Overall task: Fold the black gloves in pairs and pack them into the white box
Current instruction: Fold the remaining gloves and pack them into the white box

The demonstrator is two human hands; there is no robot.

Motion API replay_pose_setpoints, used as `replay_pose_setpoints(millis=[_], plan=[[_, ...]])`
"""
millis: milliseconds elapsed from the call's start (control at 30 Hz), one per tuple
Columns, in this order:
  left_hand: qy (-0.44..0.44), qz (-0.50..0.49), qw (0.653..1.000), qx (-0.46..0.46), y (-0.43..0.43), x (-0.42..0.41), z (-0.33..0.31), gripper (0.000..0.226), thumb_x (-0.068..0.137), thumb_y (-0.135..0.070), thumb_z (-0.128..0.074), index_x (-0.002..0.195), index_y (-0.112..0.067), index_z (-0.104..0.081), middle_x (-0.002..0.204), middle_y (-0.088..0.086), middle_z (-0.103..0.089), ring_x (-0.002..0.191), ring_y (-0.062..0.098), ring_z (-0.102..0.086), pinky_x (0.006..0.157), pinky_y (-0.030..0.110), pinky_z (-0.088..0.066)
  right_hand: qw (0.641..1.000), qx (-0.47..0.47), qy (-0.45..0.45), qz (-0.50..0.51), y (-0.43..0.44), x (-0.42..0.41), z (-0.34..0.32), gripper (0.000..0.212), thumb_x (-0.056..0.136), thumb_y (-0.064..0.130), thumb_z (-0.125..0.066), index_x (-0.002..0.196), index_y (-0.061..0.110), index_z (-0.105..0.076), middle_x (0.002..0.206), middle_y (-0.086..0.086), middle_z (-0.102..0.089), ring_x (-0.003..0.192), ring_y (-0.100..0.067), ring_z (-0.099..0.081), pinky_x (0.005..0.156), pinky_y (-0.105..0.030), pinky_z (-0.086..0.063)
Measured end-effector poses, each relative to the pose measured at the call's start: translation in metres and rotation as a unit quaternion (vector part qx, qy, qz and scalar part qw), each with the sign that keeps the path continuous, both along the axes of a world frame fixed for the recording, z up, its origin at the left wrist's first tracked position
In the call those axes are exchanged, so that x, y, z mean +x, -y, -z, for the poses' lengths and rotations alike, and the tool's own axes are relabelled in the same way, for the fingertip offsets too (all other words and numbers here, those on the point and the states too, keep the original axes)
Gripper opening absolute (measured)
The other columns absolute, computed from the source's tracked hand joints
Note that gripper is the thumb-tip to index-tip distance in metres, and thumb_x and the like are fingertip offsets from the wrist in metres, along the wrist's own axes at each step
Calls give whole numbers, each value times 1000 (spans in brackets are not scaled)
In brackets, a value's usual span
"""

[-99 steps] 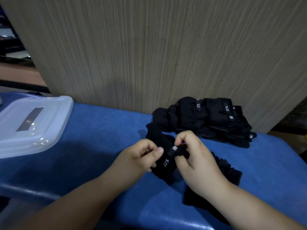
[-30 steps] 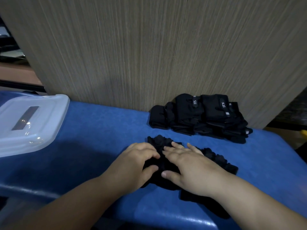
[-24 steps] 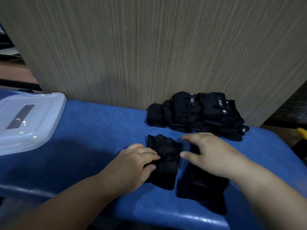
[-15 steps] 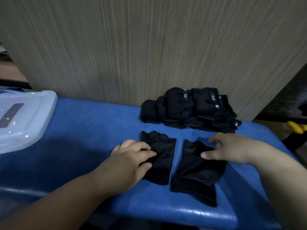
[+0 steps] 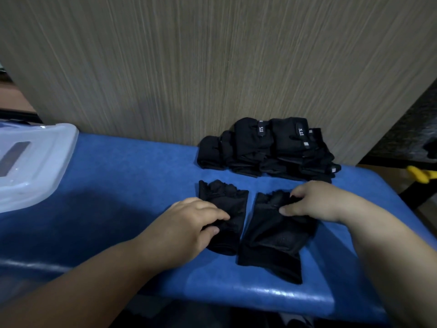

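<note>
Two black fingerless gloves lie flat side by side on the blue padded table (image 5: 132, 185), finger ends pointing away from me. My left hand (image 5: 186, 228) rests on the left glove (image 5: 227, 197) and pinches its fabric between thumb and fingers. My right hand (image 5: 314, 202) grips the finger end of the right glove (image 5: 272, 235). A pile of folded black gloves (image 5: 267, 147) with small white labels sits behind them against the wall. The white translucent box (image 5: 35, 162) stands at the far left with its lid on.
A wood-grain panel (image 5: 212, 67) rises directly behind the table. The table's rounded front edge (image 5: 236, 290) runs just below the gloves. A yellow object (image 5: 421, 175) shows beyond the table's right end.
The two gloves, earlier bunched together under both hands, now lie apart side by side. My right hand drew one glove to the right and now holds its finger end.
</note>
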State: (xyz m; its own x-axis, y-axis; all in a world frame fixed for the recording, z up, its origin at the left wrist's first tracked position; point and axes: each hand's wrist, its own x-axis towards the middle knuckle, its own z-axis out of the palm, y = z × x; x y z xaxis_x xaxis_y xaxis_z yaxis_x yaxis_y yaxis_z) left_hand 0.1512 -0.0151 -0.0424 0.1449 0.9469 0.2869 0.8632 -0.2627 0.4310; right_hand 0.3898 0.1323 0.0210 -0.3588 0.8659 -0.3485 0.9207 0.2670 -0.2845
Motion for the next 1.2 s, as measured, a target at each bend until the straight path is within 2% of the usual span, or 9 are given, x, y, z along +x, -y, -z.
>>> replay_pose_setpoints(millis=[133,300,467,600,767,867,967,1033,1200], plan=[[-3,12,1000,-29,2,0,-3,54,85,-63,-34,125,-37,-58,119,-24,-57,114,-7,-43,101,19,-32,960,-102,-239,109,2,-1,-2,19,84,32,-70,92,16,-67,70,2,-64,57,-11,-55,44,-22,-38],[14,5,999,-46,3,2,-8,60,83,-69,-28,129,-39,-52,113,-35,-49,116,-12,-38,103,19,-32,894,-216,-363,152,7,-17,1,7,88,27,-65,88,20,-62,75,0,-63,63,-12,-53,43,-18,-33],[83,-21,993,-87,4,3,-14,43,88,-61,-45,124,-41,-54,102,-39,-48,112,-14,-41,97,13,-35,748,-324,-532,231,19,-41,0,12,88,24,-61,87,12,-60,64,-4,-64,43,-12,-59,37,-19,-46],[185,-46,975,-111,3,4,-17,27,91,-56,-44,106,-42,-62,100,-24,-63,104,-7,-53,89,16,-43,649,-412,-587,254,30,-54,-4,43,88,39,-58,115,5,-54,96,-20,-64,70,-26,-72,50,-31,-58],[354,-118,921,-112,1,3,-20,57,69,-78,-30,83,-35,-65,87,-12,-68,84,-1,-61,84,25,-48,585,-440,-633,250,41,-58,-6,57,71,30,-66,119,3,-51,116,-27,-56,91,-36,-69,65,-43,-61],[375,-175,902,-122,-2,2,-25,54,69,-76,-43,78,-27,-64,72,-12,-64,69,-2,-58,71,21,-43,643,-404,-616,210,43,-57,-3,32,74,19,-65,103,5,-58,95,-15,-61,76,-25,-69,59,-33,-59],[358,-209,900,-131,-5,1,-27,26,83,-45,-65,88,-21,-56,59,-8,-60,53,0,-51,59,16,-39,847,-226,-468,110,42,-57,7,9,88,9,-63,92,15,-58,80,-2,-58,63,-8,-55,53,-18,-46],[344,-214,903,-141,-6,0,-27,22,84,-31,-67,96,-22,-50,64,-1,-66,52,1,-51,56,15,-39,937,-92,-334,32,37,-55,18,12,84,15,-70,89,20,-59,77,5,-57,60,-3,-50,56,-15,-41],[363,-233,890,-146,-6,0,-29,25,84,-41,-65,97,-24,-52,83,17,-67,62,10,-55,64,23,-43,979,19,-203,-8,41,-55,26,27,76,40,-75,89,35,-52,93,11,-51,78,-8,-51,71,-23,-43]])
